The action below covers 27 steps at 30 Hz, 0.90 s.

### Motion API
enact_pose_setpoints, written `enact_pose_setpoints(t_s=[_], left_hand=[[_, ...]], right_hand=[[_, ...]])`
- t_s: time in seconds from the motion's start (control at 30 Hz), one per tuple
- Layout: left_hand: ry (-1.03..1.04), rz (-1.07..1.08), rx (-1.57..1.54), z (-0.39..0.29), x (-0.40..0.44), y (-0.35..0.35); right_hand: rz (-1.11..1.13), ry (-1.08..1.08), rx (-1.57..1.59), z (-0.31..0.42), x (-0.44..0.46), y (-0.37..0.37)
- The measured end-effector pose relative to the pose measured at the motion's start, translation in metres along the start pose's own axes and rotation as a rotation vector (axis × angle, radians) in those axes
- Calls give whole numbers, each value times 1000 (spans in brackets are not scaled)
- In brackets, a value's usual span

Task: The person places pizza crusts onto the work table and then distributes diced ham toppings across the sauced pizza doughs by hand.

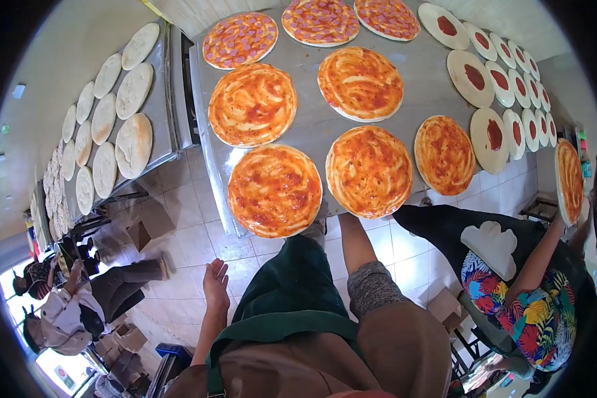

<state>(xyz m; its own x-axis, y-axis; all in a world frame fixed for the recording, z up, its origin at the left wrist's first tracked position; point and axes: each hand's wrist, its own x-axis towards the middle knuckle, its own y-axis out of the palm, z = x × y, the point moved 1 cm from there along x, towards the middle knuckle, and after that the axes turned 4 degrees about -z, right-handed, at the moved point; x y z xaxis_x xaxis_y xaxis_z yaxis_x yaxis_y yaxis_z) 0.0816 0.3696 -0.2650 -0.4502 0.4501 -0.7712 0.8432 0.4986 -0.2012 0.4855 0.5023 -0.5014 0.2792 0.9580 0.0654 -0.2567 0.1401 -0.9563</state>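
My left hand (216,282) hangs beside the green apron (288,282), palm up, fingers loosely spread and nothing in it. My right forearm (357,244) reaches up to the table's front edge. There it passes under a sauce-covered pizza base (369,171), which hides the hand, so its fingers cannot be seen. To the left of that base lies another one with sauce (275,191), overhanging the edge above the apron. A third sauced base (444,155) sits to the right.
Several topped pizzas (240,40) line the back of the metal table (305,73). Bases with a sauce spot (469,78) fill its right side. A co-worker (534,298) at right holds a sauced base (568,180). Plain bases (133,146) cover the left table. People stand lower left.
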Motion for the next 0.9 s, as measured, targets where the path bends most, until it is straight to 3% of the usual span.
enact_pose_setpoints(t_s=[0.33, 0.43, 0.63, 0.77, 0.9], left_hand=[[-2, 10, 22, -1, 2, -7], [-6, -1, 35, -1, 3, -9], [-12, 28, 51, -3, 9, -11], [-9, 17, 43, -7, 9, -6], [-28, 30, 35, -8, 11, -9]], right_hand=[[-5, 146, 210, -11, 5, -10], [-29, 366, 459, -32, 9, -16], [35, 865, 1299, -53, 4, -11], [31, 1025, 1717, -50, 5, -6], [16, 1093, 1931, -46, 10, -1]])
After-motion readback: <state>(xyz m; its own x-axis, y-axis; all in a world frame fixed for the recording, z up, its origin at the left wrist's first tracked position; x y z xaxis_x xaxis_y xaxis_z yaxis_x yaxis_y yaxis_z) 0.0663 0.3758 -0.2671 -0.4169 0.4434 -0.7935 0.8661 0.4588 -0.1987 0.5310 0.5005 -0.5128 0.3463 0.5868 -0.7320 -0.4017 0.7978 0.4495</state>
